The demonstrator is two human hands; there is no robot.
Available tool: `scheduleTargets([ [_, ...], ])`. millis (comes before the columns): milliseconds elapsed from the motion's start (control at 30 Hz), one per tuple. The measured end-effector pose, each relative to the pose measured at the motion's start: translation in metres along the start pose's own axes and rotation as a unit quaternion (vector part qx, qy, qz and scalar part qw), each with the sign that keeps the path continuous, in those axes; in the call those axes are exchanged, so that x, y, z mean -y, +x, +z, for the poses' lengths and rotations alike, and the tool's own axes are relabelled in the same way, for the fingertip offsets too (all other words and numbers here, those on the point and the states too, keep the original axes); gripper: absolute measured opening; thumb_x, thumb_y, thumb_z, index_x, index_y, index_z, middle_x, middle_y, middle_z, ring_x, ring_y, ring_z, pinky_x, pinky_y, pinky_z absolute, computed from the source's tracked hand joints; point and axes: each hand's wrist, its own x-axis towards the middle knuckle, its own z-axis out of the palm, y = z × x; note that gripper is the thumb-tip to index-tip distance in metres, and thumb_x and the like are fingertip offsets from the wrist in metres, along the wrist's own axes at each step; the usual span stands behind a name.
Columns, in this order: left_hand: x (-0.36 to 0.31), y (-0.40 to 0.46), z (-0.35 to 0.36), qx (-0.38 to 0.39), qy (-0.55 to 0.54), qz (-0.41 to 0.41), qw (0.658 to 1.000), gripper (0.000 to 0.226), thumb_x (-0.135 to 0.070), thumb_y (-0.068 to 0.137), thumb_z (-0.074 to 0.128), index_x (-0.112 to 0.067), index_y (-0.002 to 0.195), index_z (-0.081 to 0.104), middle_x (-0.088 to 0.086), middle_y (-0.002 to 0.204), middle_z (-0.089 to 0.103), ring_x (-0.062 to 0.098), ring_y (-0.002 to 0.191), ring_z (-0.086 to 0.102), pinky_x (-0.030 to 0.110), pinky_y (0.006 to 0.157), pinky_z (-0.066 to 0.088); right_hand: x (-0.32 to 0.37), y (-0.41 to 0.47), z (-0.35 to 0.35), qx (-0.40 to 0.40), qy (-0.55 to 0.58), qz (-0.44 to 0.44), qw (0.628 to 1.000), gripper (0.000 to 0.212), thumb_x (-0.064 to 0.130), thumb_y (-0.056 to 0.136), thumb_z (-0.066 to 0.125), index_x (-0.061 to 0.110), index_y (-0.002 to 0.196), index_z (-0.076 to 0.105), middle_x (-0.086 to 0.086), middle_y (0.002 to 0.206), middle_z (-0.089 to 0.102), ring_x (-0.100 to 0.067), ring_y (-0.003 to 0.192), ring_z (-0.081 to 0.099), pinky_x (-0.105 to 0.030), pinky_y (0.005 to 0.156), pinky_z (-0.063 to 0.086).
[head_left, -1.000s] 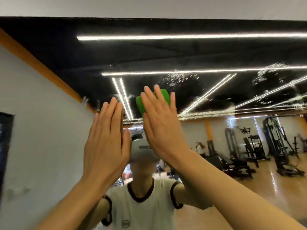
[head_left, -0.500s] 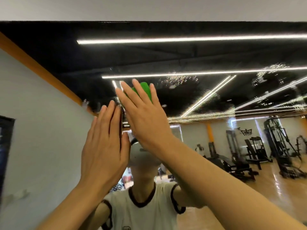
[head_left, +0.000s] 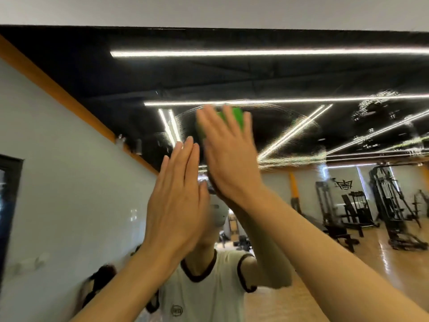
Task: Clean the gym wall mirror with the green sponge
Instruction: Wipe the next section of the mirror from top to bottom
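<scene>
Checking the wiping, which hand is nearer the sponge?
Right. The right hand presses flat on the sponge; the left hand is raised open, below and left of it.

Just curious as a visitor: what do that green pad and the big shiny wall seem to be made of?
Green sponge: looks like soft matte foam, though motion blur hides its texture. Wall mirror: glossy glass, judging by the sharp reflections of ceiling lights and gym machines, with wet streaks on it.

My right hand (head_left: 229,156) presses the green sponge (head_left: 234,118) flat against the gym wall mirror (head_left: 278,77); my left hand (head_left: 176,205) rests open on the glass beside it.
</scene>
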Motion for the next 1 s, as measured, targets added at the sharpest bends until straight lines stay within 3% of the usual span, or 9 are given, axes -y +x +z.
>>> scheduleTargets([
  [100,-0.005,0.001,0.008,0.005,-0.005,-0.018,1.000,0.063,-0.029,0.104,0.037,-0.010,0.161,0.019,0.003,0.169,0.015,0.008,0.155,0.002,0.018,0.123,-0.008,-0.023,0.015,-0.010,0.079,-0.038,-0.067,0.994,0.057,0.032,0.103,0.021,0.016,0.157,0.030,-0.006,0.165,0.025,-0.028,0.154,0.013,-0.044,0.121,-0.006],
  [267,-0.004,-0.001,0.011,0.007,0.021,-0.009,1.000,0.064,-0.026,0.104,0.039,-0.009,0.161,0.017,0.005,0.169,0.013,0.015,0.157,0.004,0.021,0.124,-0.008,-0.138,-0.036,-0.053,-0.010,-0.064,0.195,0.979,0.052,0.024,0.103,0.023,0.014,0.153,0.032,-0.013,0.160,0.033,-0.031,0.152,0.021,-0.059,0.124,0.005],
  [367,-0.005,0.000,0.012,0.005,0.026,-0.010,1.000,0.063,-0.027,0.104,0.037,-0.008,0.161,0.018,0.006,0.169,0.014,0.017,0.157,0.006,0.023,0.125,-0.007,-0.147,-0.063,-0.063,-0.038,-0.060,0.330,0.941,0.052,0.019,0.107,0.024,0.011,0.158,0.023,-0.009,0.166,0.020,-0.029,0.155,0.008,-0.057,0.124,0.000],
  [433,-0.005,-0.001,0.013,0.003,0.027,-0.012,1.000,0.063,-0.027,0.104,0.036,-0.007,0.161,0.017,0.007,0.169,0.015,0.019,0.157,0.006,0.024,0.126,-0.006,-0.110,-0.060,-0.053,-0.054,-0.041,0.313,0.947,0.053,0.018,0.104,0.024,0.013,0.157,0.029,-0.007,0.165,0.023,-0.028,0.155,0.010,-0.056,0.125,0.002],
  [533,-0.004,-0.002,0.014,0.002,0.035,-0.010,0.999,0.063,-0.028,0.104,0.033,-0.007,0.161,0.015,0.008,0.169,0.013,0.019,0.157,0.006,0.024,0.126,-0.006,-0.037,-0.059,-0.024,-0.010,-0.005,0.080,0.997,0.050,0.019,0.104,0.032,0.013,0.153,0.038,-0.007,0.162,0.032,-0.027,0.153,0.018,-0.050,0.126,0.003],
  [633,-0.004,-0.002,0.015,-0.002,0.042,-0.007,0.999,0.063,-0.028,0.104,0.032,-0.007,0.161,0.015,0.009,0.169,0.013,0.019,0.157,0.006,0.024,0.125,-0.006,-0.030,-0.061,-0.015,0.027,-0.002,-0.086,0.996,0.049,0.021,0.103,0.038,0.012,0.151,0.043,-0.008,0.158,0.040,-0.026,0.150,0.027,-0.046,0.125,0.005],
  [733,-0.005,-0.002,0.015,-0.002,0.043,-0.006,0.999,0.064,-0.029,0.104,0.031,-0.007,0.161,0.015,0.008,0.169,0.012,0.019,0.157,0.005,0.024,0.125,-0.006,-0.075,-0.073,-0.033,0.019,-0.008,-0.011,1.000,0.050,0.011,0.101,0.043,0.013,0.151,0.039,-0.008,0.159,0.038,-0.023,0.151,0.024,-0.038,0.126,0.002],
  [900,-0.007,-0.003,0.013,0.000,0.051,-0.010,0.999,0.064,-0.026,0.104,0.033,-0.007,0.162,0.014,0.008,0.170,0.011,0.019,0.157,0.004,0.028,0.126,-0.005,-0.121,-0.105,-0.058,-0.052,-0.043,0.300,0.952,0.055,0.028,0.107,0.020,0.011,0.159,0.022,-0.007,0.167,0.019,-0.020,0.155,0.006,-0.051,0.125,-0.001],
  [1000,-0.007,-0.003,0.013,0.002,0.049,-0.013,0.999,0.064,-0.026,0.104,0.033,-0.007,0.162,0.013,0.007,0.170,0.010,0.019,0.157,0.003,0.027,0.126,-0.005,-0.058,-0.093,-0.035,-0.046,-0.041,0.221,0.973,0.054,0.024,0.106,0.025,0.010,0.158,0.023,-0.009,0.167,0.019,-0.026,0.155,0.010,-0.056,0.125,0.002],
])
